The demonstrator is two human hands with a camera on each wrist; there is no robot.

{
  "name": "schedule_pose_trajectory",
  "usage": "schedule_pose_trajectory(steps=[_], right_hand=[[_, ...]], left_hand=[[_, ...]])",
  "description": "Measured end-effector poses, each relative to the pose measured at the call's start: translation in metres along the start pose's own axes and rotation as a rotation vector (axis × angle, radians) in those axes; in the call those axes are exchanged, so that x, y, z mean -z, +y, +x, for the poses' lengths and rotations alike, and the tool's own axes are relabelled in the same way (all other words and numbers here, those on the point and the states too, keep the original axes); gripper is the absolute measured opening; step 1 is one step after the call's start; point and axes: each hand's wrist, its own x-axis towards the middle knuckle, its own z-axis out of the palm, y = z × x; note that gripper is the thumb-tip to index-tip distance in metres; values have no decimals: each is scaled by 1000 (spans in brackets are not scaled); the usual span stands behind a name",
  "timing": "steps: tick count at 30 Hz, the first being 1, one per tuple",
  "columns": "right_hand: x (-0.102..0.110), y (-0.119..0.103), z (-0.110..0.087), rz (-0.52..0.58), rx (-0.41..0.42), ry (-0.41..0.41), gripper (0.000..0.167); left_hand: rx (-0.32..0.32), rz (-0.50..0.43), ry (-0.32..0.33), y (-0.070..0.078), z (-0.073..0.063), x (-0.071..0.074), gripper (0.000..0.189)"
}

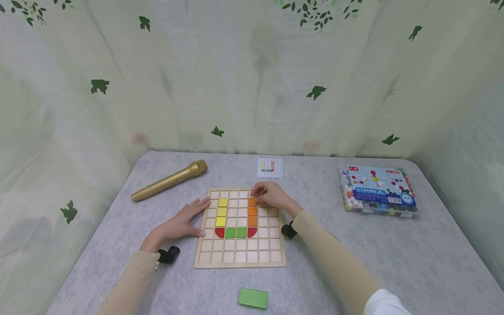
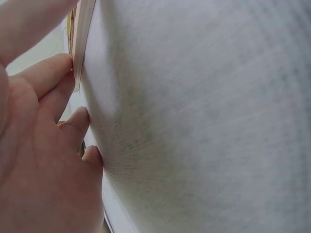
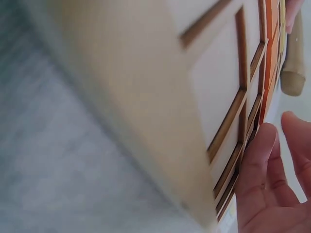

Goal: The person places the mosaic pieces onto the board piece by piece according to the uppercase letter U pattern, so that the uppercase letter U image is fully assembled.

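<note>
A wooden grid board (image 1: 240,265) lies on the table with coloured tiles in a U shape. Yellow tiles (image 1: 222,212) run down its left side, orange tiles (image 1: 252,211) down its right. Along the bottom, green tiles (image 1: 236,232) sit between two red rounded tiles (image 1: 219,232). My left hand (image 1: 179,224) rests with spread fingers at the board's left edge; the left wrist view shows its fingertips against the rim. Over the top orange tile is my right hand (image 1: 273,196), fingers bent. In the right wrist view its fingertips (image 3: 266,133) are right at the board, with a gap between them.
A small pattern card (image 1: 269,167) with a matching U lies behind the board. To the left is a gold microphone (image 1: 170,180), to the right a clear box (image 1: 379,191) of coloured pieces. A green block (image 1: 253,298) lies in front. A curtain (image 1: 252,78) hangs behind the table.
</note>
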Motion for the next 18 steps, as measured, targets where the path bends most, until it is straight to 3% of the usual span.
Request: schedule_pose_trajectory(steps=[11,18], right_hand=[[31,20,-33,132,-41,113,19],[59,33,-67,-25,-4,219,25]], left_hand=[[6,1,-8,-3,2,2,95],[54,-18,-6,1,0,6,89]])
